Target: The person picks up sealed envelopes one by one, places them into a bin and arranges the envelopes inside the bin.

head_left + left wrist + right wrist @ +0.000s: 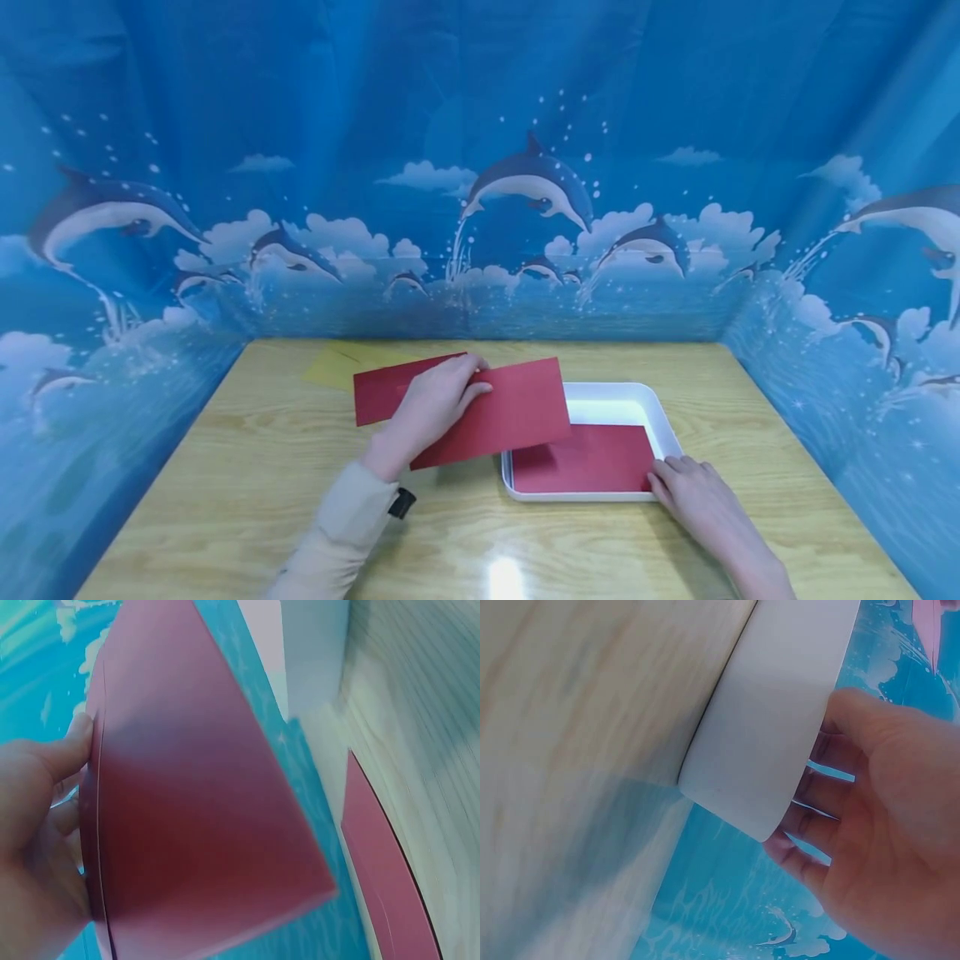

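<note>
My left hand (435,400) pinches a red paper rectangle (517,408) by its far edge and holds it tilted above the table. In the left wrist view, that red paper (187,802) shows a thin line along the gripped edge, like a fold or second layer. To its right, a white tray (666,429) contains another red paper piece (600,462), lying flat. My right hand (701,500) grips the tray's near right corner, fingers curled over the rim; the right wrist view shows the tray's outer wall (750,727) beside the fingers. The fingertips are partly hidden.
Behind my left hand lies another red paper piece (378,400), partly covered. It overlaps yellow paper (337,362) at the back left of the wooden table (247,492). A blue dolphin-print curtain (360,167) stands around the back and sides.
</note>
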Available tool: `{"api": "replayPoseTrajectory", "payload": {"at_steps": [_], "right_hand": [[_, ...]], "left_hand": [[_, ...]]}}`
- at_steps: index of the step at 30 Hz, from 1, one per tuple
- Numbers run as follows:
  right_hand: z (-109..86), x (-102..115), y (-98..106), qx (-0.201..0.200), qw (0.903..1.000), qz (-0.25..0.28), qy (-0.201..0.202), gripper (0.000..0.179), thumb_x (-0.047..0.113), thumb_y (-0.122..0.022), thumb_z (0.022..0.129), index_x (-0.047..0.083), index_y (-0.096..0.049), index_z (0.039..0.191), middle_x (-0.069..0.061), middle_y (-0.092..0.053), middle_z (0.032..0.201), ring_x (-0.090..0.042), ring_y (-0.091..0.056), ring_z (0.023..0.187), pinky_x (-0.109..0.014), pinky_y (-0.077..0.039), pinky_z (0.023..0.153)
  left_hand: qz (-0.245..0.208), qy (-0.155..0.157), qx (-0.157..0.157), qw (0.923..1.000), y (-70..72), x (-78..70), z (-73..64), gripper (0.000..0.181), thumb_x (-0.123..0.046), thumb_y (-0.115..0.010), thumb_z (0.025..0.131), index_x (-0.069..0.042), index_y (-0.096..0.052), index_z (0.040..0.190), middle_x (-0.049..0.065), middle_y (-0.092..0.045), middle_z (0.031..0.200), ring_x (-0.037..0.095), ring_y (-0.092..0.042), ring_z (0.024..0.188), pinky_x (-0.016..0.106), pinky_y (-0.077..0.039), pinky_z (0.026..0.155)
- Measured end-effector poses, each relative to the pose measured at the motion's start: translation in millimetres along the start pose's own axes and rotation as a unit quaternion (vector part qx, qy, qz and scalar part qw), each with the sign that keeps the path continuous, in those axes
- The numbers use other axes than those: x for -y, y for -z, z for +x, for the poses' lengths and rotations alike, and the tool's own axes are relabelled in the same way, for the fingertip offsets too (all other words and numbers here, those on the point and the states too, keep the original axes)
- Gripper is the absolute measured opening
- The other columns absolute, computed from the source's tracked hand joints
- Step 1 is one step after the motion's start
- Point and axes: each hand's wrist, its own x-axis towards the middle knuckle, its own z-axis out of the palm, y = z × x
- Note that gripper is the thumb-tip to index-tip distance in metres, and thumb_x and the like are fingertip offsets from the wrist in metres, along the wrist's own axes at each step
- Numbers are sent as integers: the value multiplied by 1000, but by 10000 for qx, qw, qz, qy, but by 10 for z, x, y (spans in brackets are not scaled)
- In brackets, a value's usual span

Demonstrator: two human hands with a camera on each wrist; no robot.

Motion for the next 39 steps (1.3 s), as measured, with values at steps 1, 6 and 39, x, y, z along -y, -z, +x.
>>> {"api": "replayPoseTrajectory", "payload": {"at_steps": [1,6,39], "right_hand": [[-1,0,2,-1,10000,-5,8,7,11,-74,88,15,-68,86,8,-49,73,-16,-54,76,-40,-44,68],[2,3,7,17,10000,1,-15,8,12,-73,88,16,-68,85,9,-48,73,-16,-53,75,-40,-45,68],[6,-6,1,-103,9999,77,-28,10,12,-75,88,9,-74,97,3,-61,80,-21,-61,82,-45,-49,71]], "left_hand": [[-14,-45,5,10000,-19,-33,23,29,-32,-71,95,-16,-62,117,-3,-70,101,10,-66,89,28,-58,81],[-133,-248,101,9996,-114,-184,130,26,-33,-68,97,-17,-62,117,-3,-69,103,9,-65,89,27,-57,81],[47,-1371,-34,9905,-845,-762,313,53,-9,-78,90,-17,-60,139,-4,-70,114,10,-66,103,29,-51,98]]}}
